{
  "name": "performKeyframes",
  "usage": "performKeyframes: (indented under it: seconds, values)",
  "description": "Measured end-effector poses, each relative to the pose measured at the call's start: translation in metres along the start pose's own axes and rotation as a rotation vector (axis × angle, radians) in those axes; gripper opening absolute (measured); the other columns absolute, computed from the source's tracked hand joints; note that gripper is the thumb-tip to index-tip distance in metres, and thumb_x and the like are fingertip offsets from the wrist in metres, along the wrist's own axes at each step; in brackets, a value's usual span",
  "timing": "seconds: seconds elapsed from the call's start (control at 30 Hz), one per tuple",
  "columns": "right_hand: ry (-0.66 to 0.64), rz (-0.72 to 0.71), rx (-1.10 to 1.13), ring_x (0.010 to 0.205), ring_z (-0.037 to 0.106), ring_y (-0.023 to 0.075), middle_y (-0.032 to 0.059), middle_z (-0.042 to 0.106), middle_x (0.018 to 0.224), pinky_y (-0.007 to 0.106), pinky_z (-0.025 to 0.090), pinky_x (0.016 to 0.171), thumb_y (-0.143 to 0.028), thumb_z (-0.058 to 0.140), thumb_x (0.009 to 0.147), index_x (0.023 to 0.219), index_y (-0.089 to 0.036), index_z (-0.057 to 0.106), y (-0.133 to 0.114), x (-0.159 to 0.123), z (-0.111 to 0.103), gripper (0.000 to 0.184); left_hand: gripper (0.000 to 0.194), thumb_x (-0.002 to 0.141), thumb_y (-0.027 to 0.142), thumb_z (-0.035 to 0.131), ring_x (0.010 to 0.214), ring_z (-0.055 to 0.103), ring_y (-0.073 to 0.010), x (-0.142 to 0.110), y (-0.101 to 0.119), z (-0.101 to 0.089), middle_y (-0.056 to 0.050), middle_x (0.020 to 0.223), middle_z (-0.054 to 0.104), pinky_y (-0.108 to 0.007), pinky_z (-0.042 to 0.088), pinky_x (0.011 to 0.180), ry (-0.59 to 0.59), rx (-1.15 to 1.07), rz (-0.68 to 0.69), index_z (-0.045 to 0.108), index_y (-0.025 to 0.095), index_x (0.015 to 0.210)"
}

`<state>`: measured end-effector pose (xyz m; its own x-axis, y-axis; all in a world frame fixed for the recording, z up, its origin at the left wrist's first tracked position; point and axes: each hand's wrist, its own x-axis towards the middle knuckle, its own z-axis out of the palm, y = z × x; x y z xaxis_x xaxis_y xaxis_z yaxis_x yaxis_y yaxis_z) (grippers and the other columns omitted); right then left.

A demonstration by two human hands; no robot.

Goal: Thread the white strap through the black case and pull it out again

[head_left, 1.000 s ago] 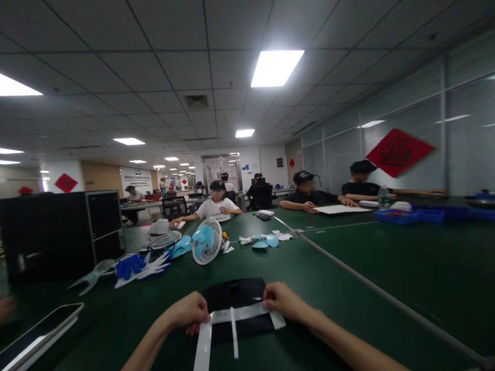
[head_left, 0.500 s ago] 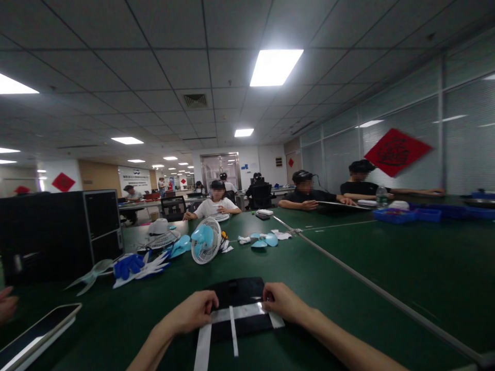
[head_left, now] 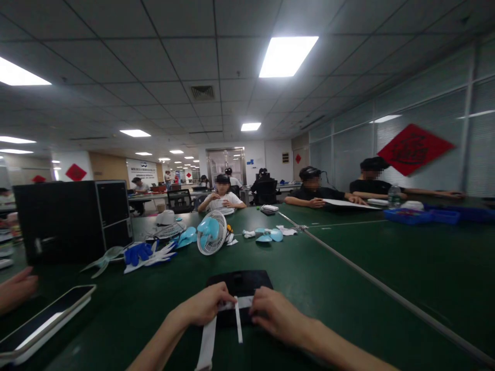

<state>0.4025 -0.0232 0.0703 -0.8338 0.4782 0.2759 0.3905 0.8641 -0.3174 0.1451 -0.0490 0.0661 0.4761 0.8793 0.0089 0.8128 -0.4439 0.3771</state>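
A flat black case-like piece (head_left: 240, 280) lies on the green table in front of me, with a white band (head_left: 245, 302) across it. A wide white strap (head_left: 207, 342) hangs from its left side, and a narrow white strip (head_left: 238, 324) runs down from its middle. My left hand (head_left: 207, 305) is closed, thumb and fingers pinching the band beside the strip's upper end. Curled over the band's right part is my right hand (head_left: 279, 315); its fingertips are partly hidden, and so is what lies under them.
A phone on a white box (head_left: 46, 322) lies at left, beside another person's hand (head_left: 17, 291). Beyond are gloves (head_left: 145, 255), a fan grille with blue blades (head_left: 211, 233), loose blue blades (head_left: 269, 235) and a black computer case (head_left: 69, 221). Co-workers sit across the table.
My left hand has moved right along the band to the strip. My right hand has come inward, now covering the band's right end. The view has shifted slightly; the other person's hand shows more.
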Motion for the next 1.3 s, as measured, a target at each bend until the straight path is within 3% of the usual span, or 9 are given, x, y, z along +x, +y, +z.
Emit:
performKeyframes:
  seconds: [0.17,0.37,0.53,0.63,0.83,1.03,1.3]
  values:
    - [-0.151,-0.084,0.065,0.106,0.059,0.0199,0.0045,0.069,0.111,0.03,0.041,0.096,-0.021,0.065,0.082,0.109,-0.022,0.069,-0.024,0.002,0.017,0.027,0.055,0.078,0.003,0.041,0.098,0.055,-0.0169,0.002,-0.004,0.004,-0.002,0.107,0.055,-0.028,0.04,0.085,0.011,0.0,0.015,0.061,0.034,0.12]
    - [-0.11,-0.049,0.055,0.105,0.06,0.0209,0.0062,0.068,0.112,0.03,0.043,0.093,-0.02,0.069,0.079,0.106,-0.02,0.069,-0.022,0.008,0.026,0.027,0.052,0.079,0.006,0.042,0.098,0.055,-0.0171,0.0,0.0,0.001,-0.003,0.107,0.056,-0.027,0.041,0.084,0.015,-0.006,0.0,0.062,0.031,0.119]
    - [0.001,0.023,0.056,0.111,0.056,0.0263,0.0084,0.062,0.121,0.035,0.043,0.096,-0.032,0.079,0.07,0.111,-0.021,0.065,-0.021,0.011,0.037,0.045,0.048,0.08,0.008,0.043,0.097,0.055,-0.0171,0.001,0.002,0.001,-0.003,0.107,0.056,-0.028,0.041,0.087,0.017,-0.026,-0.008,0.063,0.03,0.117]
    - [-0.005,0.069,0.009,0.106,0.058,0.0269,0.0091,0.063,0.116,0.037,0.045,0.092,-0.031,0.077,0.071,0.108,-0.019,0.065,-0.021,0.011,0.042,0.041,0.047,0.081,0.009,0.043,0.099,0.054,-0.0176,0.0,0.002,0.001,-0.003,0.109,0.056,-0.029,0.041,0.089,0.023,-0.035,-0.018,0.063,0.03,0.119]
    - [-0.036,-0.033,-0.031,0.102,0.06,0.0225,0.0064,0.065,0.112,0.032,0.045,0.09,-0.026,0.063,0.084,0.099,-0.02,0.07,-0.019,0.006,0.043,0.017,0.042,0.084,0.012,0.043,0.099,0.054,-0.0176,0.0,0.002,0.001,-0.003,0.11,0.056,-0.028,0.041,0.087,0.024,-0.046,-0.021,0.063,0.029,0.118]
    - [-0.058,-0.022,-0.043,0.096,0.061,0.0203,0.0061,0.067,0.106,0.029,0.045,0.085,-0.023,0.06,0.085,0.091,-0.018,0.072,-0.014,0.01,0.046,0.014,0.047,0.081,0.009,0.044,0.1,0.054,-0.0172,0.003,-0.004,0.004,-0.003,0.11,0.056,-0.028,0.042,0.087,0.021,-0.04,-0.009,0.063,0.028,0.119]
    - [0.021,0.007,-0.009,0.084,0.062,0.0163,0.0039,0.069,0.094,0.024,0.044,0.076,-0.016,0.053,0.084,0.088,-0.018,0.069,-0.012,0.013,0.047,0.017,0.045,0.082,0.009,0.042,0.099,0.054,-0.0165,0.001,0.0,0.002,-0.003,0.11,0.056,-0.028,0.041,0.088,0.029,-0.034,-0.021,0.063,0.028,0.117]
